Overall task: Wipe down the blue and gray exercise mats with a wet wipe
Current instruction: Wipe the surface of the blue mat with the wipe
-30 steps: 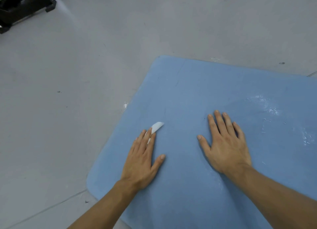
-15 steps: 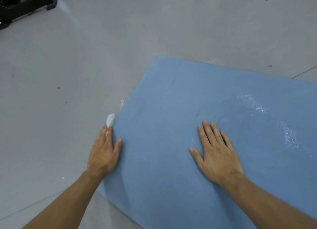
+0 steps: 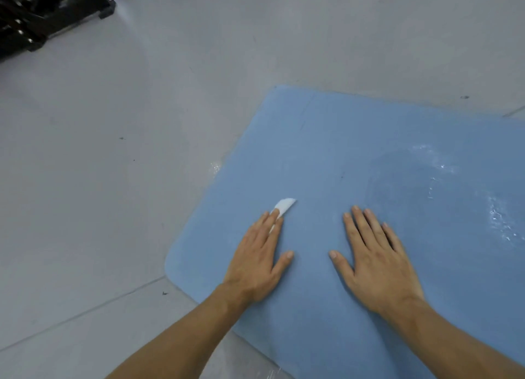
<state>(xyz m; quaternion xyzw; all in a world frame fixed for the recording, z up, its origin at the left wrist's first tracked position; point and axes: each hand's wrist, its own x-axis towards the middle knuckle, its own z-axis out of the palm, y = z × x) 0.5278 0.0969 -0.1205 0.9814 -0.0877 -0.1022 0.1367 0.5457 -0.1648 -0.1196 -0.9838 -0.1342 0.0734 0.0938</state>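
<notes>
Gray floor under a blue exercise mat: the left hand, fingers straight, presses a white wet wipe onto it; the right hand lies flat alongside, fingers spread.

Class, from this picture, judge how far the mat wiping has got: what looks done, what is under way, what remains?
Done: a wet sheen shows on the right part of the blue mat. Under way: the left hand presses the wet wipe flat near the mat's left edge, the right hand flat beside it. Left: the far corner looks matte and dry, and no gray mat is in view.
</notes>
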